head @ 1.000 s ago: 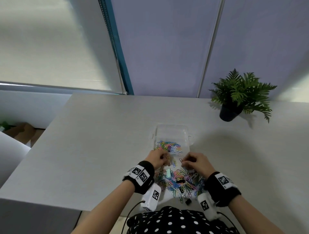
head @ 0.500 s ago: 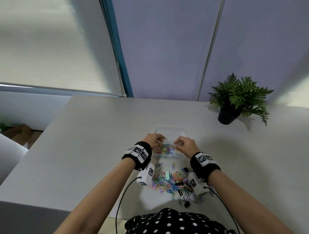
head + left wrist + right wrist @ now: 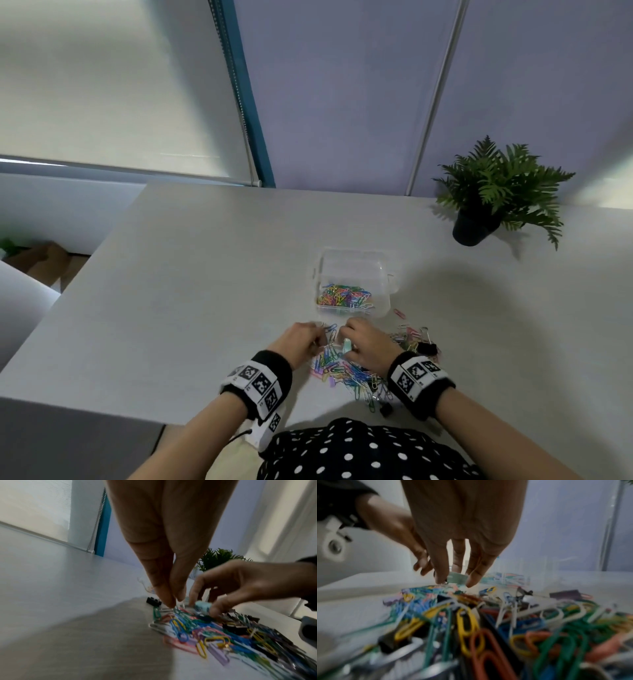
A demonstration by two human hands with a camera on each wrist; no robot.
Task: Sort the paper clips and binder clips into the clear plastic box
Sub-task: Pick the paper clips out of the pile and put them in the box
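Note:
The clear plastic box (image 3: 383, 270) stands on the white table; its near compartment holds coloured paper clips (image 3: 344, 296), and the far one looks bare. A pile of paper clips and binder clips (image 3: 349, 375) lies between the box and me. My left hand (image 3: 320, 337) hovers at the pile's far-left edge; in the left wrist view its thumb and forefinger (image 3: 169, 601) pinch a green paper clip (image 3: 176, 610) on top. My right hand (image 3: 346, 337) pinches a mint binder clip (image 3: 458, 578) just above the pile, also visible as the mint binder clip (image 3: 203, 606) from the left wrist.
Black binder clips (image 3: 426, 348) lie at the pile's right, and a small one (image 3: 385, 408) near the table's front edge. A potted fern (image 3: 493, 195) stands at the back right. The table's left edge drops off beyond my left arm.
Both hands have come back from over the box to the pile near me. The right hand now holds the mint binder clip, and the left pinches at a paper clip.

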